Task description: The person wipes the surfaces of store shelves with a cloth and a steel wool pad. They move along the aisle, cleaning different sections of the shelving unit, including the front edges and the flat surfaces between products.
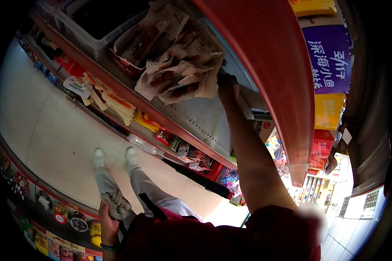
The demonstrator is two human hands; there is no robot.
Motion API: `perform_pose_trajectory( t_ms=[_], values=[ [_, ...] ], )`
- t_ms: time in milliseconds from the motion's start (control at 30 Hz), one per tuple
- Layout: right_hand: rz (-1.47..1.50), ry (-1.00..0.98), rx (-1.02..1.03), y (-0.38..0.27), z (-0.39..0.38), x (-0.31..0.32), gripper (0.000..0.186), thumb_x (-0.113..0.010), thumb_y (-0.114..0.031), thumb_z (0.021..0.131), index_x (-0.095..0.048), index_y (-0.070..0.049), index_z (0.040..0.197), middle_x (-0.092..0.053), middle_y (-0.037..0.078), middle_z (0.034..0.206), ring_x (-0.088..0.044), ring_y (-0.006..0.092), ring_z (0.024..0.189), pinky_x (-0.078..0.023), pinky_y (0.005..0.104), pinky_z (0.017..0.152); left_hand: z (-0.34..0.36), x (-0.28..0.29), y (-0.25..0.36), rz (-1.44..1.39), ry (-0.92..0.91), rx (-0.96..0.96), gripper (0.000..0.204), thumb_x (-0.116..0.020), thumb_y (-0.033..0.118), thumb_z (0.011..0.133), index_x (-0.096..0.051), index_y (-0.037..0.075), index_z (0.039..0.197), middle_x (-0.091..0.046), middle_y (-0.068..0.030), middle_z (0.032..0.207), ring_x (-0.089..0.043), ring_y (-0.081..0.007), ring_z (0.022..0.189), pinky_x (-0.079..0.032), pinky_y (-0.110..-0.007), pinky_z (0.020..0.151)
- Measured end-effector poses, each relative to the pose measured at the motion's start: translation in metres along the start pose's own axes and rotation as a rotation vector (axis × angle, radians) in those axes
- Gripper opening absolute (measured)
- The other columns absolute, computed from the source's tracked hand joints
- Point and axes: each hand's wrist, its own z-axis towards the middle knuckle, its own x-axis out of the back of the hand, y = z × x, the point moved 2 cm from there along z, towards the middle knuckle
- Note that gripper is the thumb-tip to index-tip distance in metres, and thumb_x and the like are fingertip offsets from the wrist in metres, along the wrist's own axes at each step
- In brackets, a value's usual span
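My right arm reaches up to a metal shelf. My right hand is at the right edge of a pile of pale paper packets, its fingers in shadow and partly hidden, so I cannot make out whether it grips one. My left hand is low at my body, closed on a crumpled grey cloth. Left of the packets, a clear plastic bin sits on the shelf.
A red shelf board overhangs on the right, beside purple and yellow snack boxes. Lower shelves hold assorted packages. My feet stand on the tiled aisle floor, with another stocked shelf along the lower left.
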Motion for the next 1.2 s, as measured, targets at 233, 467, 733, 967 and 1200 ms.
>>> perform_pose_trajectory(
  t_ms=[233,467,733,967,1200],
  values=[
    [0.211,-0.05,-0.096,0.049,-0.034,-0.003,0.028,-0.053,-0.026,0.087,-0.066,-0.006,0.102,-0.065,0.019,0.099,-0.06,0.0377,0.094,-0.047,0.0457,0.08,0.0,-0.006,0.001,-0.033,0.047,-0.023,0.044,-0.053,0.028,0.095,-0.046,0.001,0.129,-0.056,-0.0117,0.124,-0.054,-0.0247,0.115,-0.042,-0.04,0.099],
    [0.087,-0.057,-0.027,0.016,0.004,-0.025,0.03,-0.055,-0.028,0.085,-0.066,-0.005,0.099,-0.064,0.018,0.102,-0.061,0.0322,0.093,-0.047,0.0412,0.078,0.002,-0.003,-0.003,-0.036,0.074,-0.012,0.046,-0.053,0.029,0.095,-0.045,0.001,0.13,-0.056,-0.0109,0.124,-0.054,-0.0239,0.115,-0.042,-0.039,0.1],
    [0.064,-0.016,0.108,-0.015,0.002,-0.014,0.034,-0.053,-0.034,0.086,-0.066,-0.005,0.1,-0.063,0.022,0.102,-0.06,0.0368,0.094,-0.047,0.045,0.08,0.006,0.002,-0.005,0.03,0.018,0.002,0.042,-0.051,0.028,0.096,-0.046,0.002,0.13,-0.056,-0.01,0.124,-0.054,-0.0228,0.114,-0.042,-0.038,0.099],
    [0.026,-0.098,-0.246,0.055,-0.052,0.001,0.042,-0.052,-0.041,0.088,-0.065,-0.005,0.107,-0.064,0.023,0.104,-0.061,0.0374,0.097,-0.048,0.0459,0.082,0.009,0.013,-0.009,0.029,0.012,-0.007,0.042,-0.043,0.031,0.1,-0.043,0.007,0.135,-0.052,-0.0099,0.131,-0.055,-0.0239,0.112,-0.049,-0.04,0.089],
    [0.109,-0.088,-0.441,0.018,0.025,-0.015,0.046,-0.052,-0.044,0.088,-0.063,-0.007,0.115,-0.067,0.014,0.107,-0.062,0.0323,0.102,-0.048,0.0408,0.086,0.0,0.025,-0.005,0.038,0.018,0.01,0.042,-0.046,0.031,0.099,-0.045,0.006,0.132,-0.054,-0.0114,0.128,-0.057,-0.0221,0.104,-0.048,-0.037,0.086]
  ],
)
